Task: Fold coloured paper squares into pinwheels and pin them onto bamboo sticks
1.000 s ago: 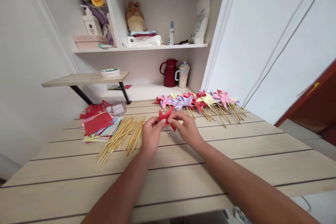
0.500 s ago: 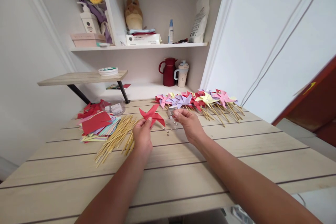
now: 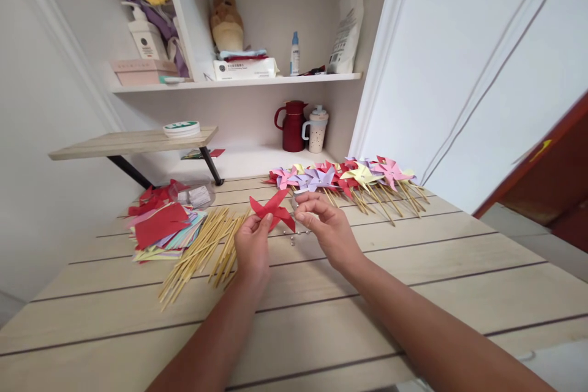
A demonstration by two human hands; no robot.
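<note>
My left hand (image 3: 252, 245) pinches a red paper pinwheel (image 3: 277, 203) by its lower left side, thumb on top. Close by on the right, my right hand (image 3: 331, 234) has thumb and forefinger brought together beside the pinwheel; whatever is between those fingertips is too small to make out. Several small shiny beads or pins (image 3: 293, 240) lie on the table just below the pinwheel. A small clear container (image 3: 299, 193) is partly hidden behind the right hand.
Left of my hands lie wooden sticks (image 3: 197, 251) and a stack of coloured paper (image 3: 160, 226). Pinwheels on sticks (image 3: 362, 174) are piled at the back right. Behind stand a red jug (image 3: 294, 127), a cup (image 3: 316, 130) and a small raised shelf (image 3: 133, 141).
My right hand has come down and left, nearer the pinwheel, its fingers more curled. The pinwheel in my left hand has shifted slightly right and down. The view has shifted a little.
</note>
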